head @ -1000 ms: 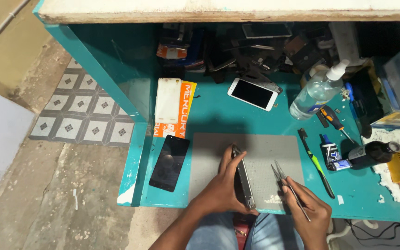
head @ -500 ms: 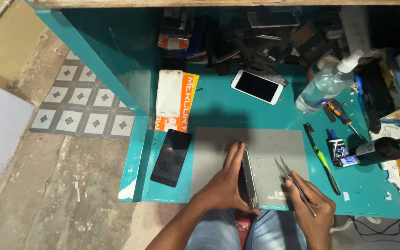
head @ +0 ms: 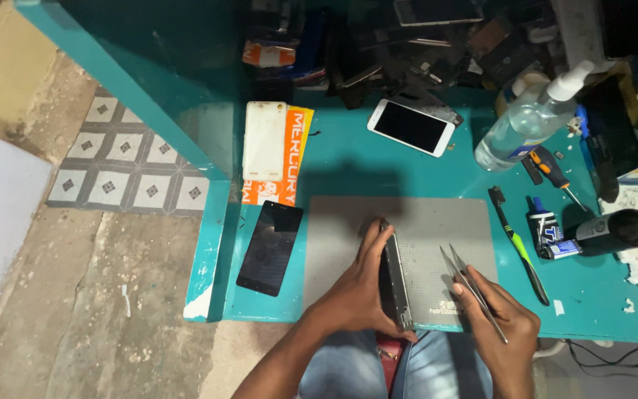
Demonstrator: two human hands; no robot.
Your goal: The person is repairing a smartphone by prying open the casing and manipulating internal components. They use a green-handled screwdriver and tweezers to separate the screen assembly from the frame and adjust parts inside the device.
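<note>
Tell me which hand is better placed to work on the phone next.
Probably the right hand: it holds the tweezers with their tips close beside the phone. The left hand is busy propping that phone on edge over the grey mat.

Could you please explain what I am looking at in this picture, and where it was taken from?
The camera sits on a person's head and looks down at their two bare hands at a teal workbench. The left hand holds a phone on its edge over a grey mat. The right hand holds tweezers. Around them lie a black phone, a white phone, a spray bottle, a toothbrush and a screwdriver. Phone parts are heaped at the back.
</note>
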